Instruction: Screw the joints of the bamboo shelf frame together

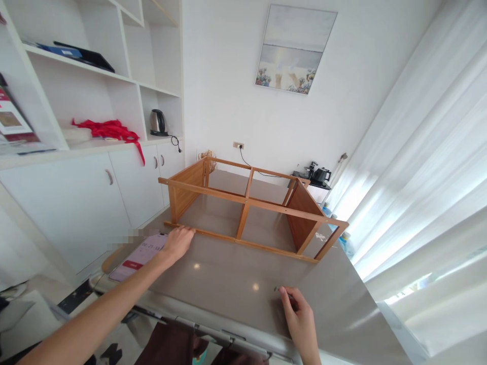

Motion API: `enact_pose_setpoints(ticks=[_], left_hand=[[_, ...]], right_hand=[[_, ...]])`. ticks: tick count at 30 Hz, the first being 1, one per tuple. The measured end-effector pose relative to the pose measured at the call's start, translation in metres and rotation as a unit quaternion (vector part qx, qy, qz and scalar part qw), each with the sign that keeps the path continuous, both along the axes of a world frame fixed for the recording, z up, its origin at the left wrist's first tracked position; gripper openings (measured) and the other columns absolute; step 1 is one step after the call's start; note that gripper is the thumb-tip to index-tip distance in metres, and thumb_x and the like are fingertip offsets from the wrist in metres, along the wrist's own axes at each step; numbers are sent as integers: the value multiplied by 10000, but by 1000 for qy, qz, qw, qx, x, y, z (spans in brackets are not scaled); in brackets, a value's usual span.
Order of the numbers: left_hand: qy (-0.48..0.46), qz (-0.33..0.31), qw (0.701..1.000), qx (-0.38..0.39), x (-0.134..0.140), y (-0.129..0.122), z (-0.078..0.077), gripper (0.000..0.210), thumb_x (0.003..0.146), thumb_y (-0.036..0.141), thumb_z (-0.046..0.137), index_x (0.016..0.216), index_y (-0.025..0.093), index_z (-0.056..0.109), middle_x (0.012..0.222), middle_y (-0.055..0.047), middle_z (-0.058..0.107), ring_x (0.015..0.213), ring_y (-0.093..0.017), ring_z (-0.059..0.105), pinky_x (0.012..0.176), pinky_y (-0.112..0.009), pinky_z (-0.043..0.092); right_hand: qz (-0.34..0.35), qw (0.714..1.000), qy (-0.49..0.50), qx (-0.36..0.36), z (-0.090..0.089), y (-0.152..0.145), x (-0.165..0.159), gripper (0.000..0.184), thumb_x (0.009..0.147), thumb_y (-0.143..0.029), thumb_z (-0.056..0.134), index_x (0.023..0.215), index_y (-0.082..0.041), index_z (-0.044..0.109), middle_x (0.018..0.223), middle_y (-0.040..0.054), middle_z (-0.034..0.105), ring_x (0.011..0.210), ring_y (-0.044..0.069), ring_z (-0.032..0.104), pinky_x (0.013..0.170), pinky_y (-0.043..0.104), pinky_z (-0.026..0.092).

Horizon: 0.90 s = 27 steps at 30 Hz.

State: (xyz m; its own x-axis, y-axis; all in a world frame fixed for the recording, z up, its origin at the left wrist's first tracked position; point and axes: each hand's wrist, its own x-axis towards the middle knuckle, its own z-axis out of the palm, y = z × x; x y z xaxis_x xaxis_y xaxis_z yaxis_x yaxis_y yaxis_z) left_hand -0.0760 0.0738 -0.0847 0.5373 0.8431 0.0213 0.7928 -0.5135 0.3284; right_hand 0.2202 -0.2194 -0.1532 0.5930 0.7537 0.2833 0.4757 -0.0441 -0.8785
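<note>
Hands rest on the grey counter (228, 284). Our left hand (178, 242) lies at 9 o'clock, its spread grip touching the low front rail of the wooden frame (247, 208), which stands at 12 o'clock. Our right hand (300, 317), at 5 o'clock, pinches a small dark screw (277, 289). A phone (139, 256) lies just beside the left wrist.

Right hand (300, 317): pinches something dark, too small to identify.
Phone (139, 256): screen text unreadable, upper corner blurred.
Left forearm: cut off by bottom edge.
</note>
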Motion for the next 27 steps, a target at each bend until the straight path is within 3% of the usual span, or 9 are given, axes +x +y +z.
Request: enact_pose_setpoints(ticks=[4,8,12,19,27], left_hand=[[-110,-130,983,-69,42,-37,5,301,981,377,582,1189,166,636,1227,-95,645,1086,-213,636,954,-442,542],[-223,-245,927,-173,103,-77,9,253,953,385,589,1081,203,708,1083,-60,731,971,-166,677,911,-292,532],[-288,-303,866,-275,151,-108,5,315,873,433,677,1002,148,717,966,-66,762,896,-175,698,849,-281,548],[-348,-310,799,-380,178,-137,-3,341,879,454,675,1016,143,705,994,-87,755,941,-198,698,903,-329,536],[-387,-279,760,-441,180,-144,-3,351,870,460,696,1019,142,698,968,-89,755,907,-193,687,872,-336,536]], right_hand=[[36,998,52,-4,-7,5,6,311,972,-433,611,1117,-160,647,1043,38,683,861,158,668,781,353,575],[68,992,102,23,0,5,5,342,973,-408,614,1219,-171,615,1173,69,658,972,188,667,841,396,577],[78,987,132,55,19,-3,-3,337,973,-406,616,1213,-170,620,1175,70,664,980,189,671,856,404,576],[31,981,157,106,44,-17,-11,393,909,-465,671,1210,-216,716,1055,88,771,996,229,720,939,391,569],[47,977,169,118,44,-15,-12,344,890,-449,684,1150,-242,776,1058,85,785,970,243,724,911,387,577]])
